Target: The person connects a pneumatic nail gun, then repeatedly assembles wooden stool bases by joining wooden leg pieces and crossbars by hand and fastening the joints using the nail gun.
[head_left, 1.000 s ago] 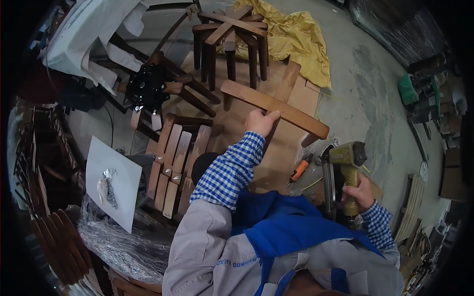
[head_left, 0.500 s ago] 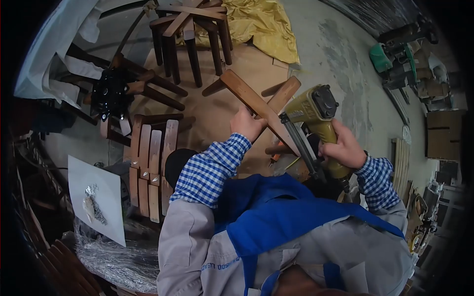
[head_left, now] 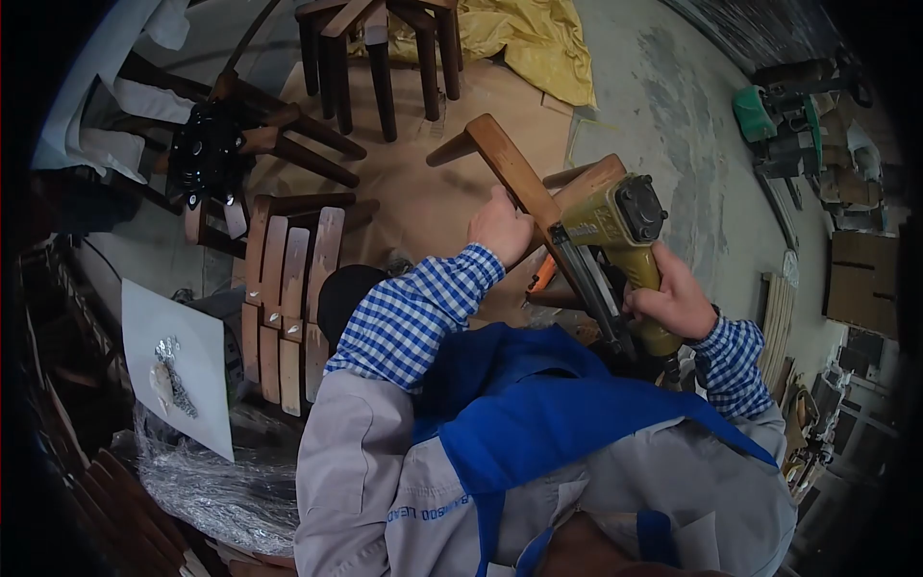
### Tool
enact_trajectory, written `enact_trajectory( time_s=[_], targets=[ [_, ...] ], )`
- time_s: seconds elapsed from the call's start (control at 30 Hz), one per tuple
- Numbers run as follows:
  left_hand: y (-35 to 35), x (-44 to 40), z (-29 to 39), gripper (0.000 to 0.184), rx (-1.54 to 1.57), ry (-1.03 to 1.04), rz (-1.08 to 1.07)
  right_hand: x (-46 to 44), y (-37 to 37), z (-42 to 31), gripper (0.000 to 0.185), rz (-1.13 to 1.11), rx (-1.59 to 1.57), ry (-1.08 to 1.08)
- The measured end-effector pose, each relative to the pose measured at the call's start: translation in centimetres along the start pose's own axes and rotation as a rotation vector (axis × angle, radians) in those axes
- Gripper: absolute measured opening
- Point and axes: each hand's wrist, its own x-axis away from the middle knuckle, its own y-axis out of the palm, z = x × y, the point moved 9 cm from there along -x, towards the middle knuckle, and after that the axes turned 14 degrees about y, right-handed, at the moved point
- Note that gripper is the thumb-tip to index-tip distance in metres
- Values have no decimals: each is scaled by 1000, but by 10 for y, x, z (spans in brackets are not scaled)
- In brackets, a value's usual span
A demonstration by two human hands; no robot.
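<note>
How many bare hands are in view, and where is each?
2: the left hand is on the crossed wooden frame, and the right hand is wrapped around the handle of the nail gun.

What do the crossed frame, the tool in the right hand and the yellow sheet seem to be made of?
The crossed frame looks like wood, stained brown, with uneven tones. The tool in the right hand seems painted metal, given its hard olive sheen. The yellow sheet is probably thin plastic: glossy and creased, though coated fabric is possible.
</note>
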Motion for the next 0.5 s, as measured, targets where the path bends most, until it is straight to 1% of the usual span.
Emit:
enact_trajectory(
  time_s=[0.1,0.2,0.27,0.37,0.4,0.47,0.5],
  targets=[
    [1,0,0,40,-19,-12,-30,2,2,-3,64,1,-27,1],
    [2,-1,-1,40,-55,-6,-35,1,1,2,63,11,17,0],
    [2,-1,-2,39,-55,17,-13,0,2,0,51,38,31,12],
    [4,-2,-2,38,-87,50,-11,-2,4,-1,50,46,50,-10],
    [4,-2,-3,38,-86,47,-7,-3,4,-2,50,43,53,-11],
    [2,-2,1,35,-104,82,8,-5,5,0,64,27,80,23],
    [1,-2,1,35,-102,83,10,-6,5,-1,64,27,83,23]
  ],
)
